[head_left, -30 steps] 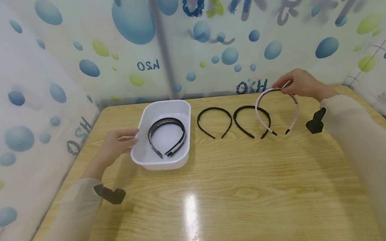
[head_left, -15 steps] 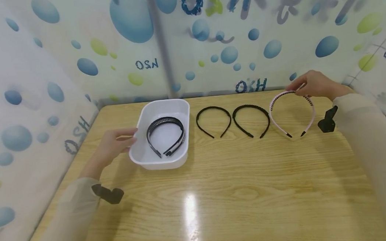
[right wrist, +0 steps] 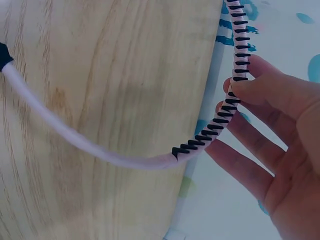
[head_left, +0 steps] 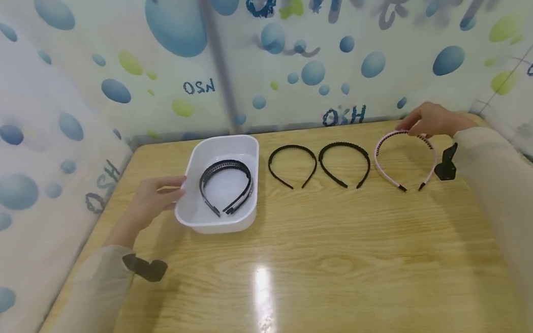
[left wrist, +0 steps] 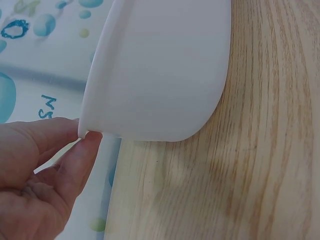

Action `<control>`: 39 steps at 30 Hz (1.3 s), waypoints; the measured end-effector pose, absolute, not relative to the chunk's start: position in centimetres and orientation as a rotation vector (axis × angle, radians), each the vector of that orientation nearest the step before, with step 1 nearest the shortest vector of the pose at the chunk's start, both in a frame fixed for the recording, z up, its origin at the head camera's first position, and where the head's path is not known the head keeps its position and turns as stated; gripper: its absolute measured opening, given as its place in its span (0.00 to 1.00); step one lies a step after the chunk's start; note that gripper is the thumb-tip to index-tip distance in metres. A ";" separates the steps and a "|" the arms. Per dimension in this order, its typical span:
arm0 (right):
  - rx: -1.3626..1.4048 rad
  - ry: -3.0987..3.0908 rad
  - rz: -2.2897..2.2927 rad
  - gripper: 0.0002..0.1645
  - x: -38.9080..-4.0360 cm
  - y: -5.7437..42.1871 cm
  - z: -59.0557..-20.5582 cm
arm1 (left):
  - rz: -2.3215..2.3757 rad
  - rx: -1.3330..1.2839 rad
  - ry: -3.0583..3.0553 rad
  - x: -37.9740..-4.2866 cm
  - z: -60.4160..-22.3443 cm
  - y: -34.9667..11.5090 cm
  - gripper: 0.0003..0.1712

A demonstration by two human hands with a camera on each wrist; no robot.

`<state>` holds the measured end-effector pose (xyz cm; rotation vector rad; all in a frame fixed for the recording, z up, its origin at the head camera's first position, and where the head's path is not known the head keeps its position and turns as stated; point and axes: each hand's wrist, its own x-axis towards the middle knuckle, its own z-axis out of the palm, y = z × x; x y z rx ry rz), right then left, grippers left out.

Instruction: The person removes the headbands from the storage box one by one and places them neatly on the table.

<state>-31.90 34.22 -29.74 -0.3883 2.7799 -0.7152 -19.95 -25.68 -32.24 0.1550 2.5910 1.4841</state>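
Observation:
My right hand (head_left: 434,119) pinches the top of a pink headband (head_left: 382,166) with black teeth inside its curve, at the right end of a row. Thumb and fingers meet on the toothed band (right wrist: 125,161) in the right wrist view. Two black headbands, a thinner one (head_left: 291,146) and a thicker one (head_left: 343,144), lie to its left on the table. At the left, my left hand (head_left: 151,201) pinches the rim of a white plastic tub (head_left: 222,228). Dark headbands (head_left: 224,164) lie overlapped inside the tub; their number is hard to tell. The left wrist view shows the tub's outer wall (left wrist: 155,75).
The wooden table (head_left: 327,264) ends at a bubble-patterned backdrop (head_left: 309,41) behind and at both sides. A dark wrist device (head_left: 145,268) sits on the left sleeve, another (head_left: 446,163) on the right.
The pink headband has moved right, from overlapping the thicker black headband to a spot beside it, and then slightly lower. My left hand keeps its hold on the tub.

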 end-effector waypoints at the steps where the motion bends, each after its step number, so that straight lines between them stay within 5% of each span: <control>1: -0.389 2.774 -0.704 0.17 -32.0 34.3 -29.9 | 1.483 0.154 2.594 -20.0 -32.3 -25.7 0.24; 39: -0.405 2.878 -0.683 0.14 -34.1 34.4 -35.1 | 1.503 0.101 2.587 -20.3 -32.4 -25.8 0.23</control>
